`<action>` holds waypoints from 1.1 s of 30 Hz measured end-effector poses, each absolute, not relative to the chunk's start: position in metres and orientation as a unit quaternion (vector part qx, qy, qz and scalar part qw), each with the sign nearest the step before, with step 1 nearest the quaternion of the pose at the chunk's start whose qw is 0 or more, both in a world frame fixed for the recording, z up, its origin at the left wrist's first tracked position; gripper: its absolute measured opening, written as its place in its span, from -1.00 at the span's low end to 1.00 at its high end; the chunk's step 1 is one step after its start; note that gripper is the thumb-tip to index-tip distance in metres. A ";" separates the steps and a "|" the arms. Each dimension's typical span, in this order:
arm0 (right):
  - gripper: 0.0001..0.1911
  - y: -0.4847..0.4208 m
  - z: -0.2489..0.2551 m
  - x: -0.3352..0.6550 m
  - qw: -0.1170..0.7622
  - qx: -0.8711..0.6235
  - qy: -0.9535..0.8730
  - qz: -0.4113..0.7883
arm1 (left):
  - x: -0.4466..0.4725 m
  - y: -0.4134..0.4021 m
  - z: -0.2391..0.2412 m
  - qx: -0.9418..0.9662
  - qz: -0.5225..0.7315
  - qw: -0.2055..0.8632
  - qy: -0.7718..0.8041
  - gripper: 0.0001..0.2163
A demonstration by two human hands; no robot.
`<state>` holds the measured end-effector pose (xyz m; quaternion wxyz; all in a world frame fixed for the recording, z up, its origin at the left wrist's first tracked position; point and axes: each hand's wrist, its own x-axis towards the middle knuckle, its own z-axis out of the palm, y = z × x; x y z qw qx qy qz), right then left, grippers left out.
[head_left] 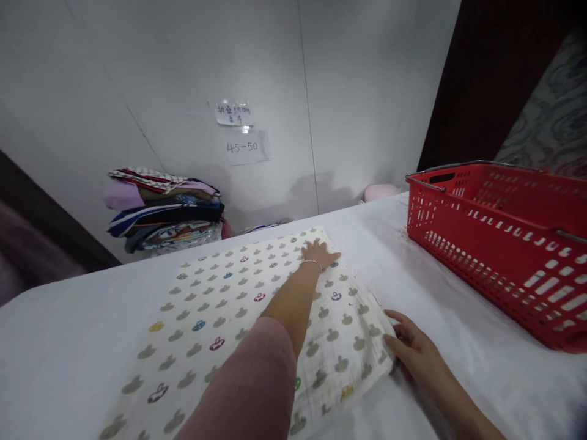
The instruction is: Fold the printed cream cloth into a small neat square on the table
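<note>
A white cloth with small grey and coloured prints lies folded flat on the white table. My left hand reaches across it and lies flat, fingers spread, on the cloth's far right corner; a thin bracelet sits at the wrist and a pink sleeve covers the upper arm. My right hand rests at the cloth's near right edge, fingers curled against the fold, touching the fabric.
A red plastic basket with metal handles stands on the table at the right. A stack of folded fabrics sits at the back left against the white wall, under two paper notes. A pink object lies behind the table.
</note>
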<state>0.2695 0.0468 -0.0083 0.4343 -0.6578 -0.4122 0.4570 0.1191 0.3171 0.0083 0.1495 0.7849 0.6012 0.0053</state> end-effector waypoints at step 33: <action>-0.63 0.049 0.000 0.272 0.503 -0.644 -0.390 0.424 | 0.003 0.009 0.015 0.914 0.088 0.084 0.388 -0.61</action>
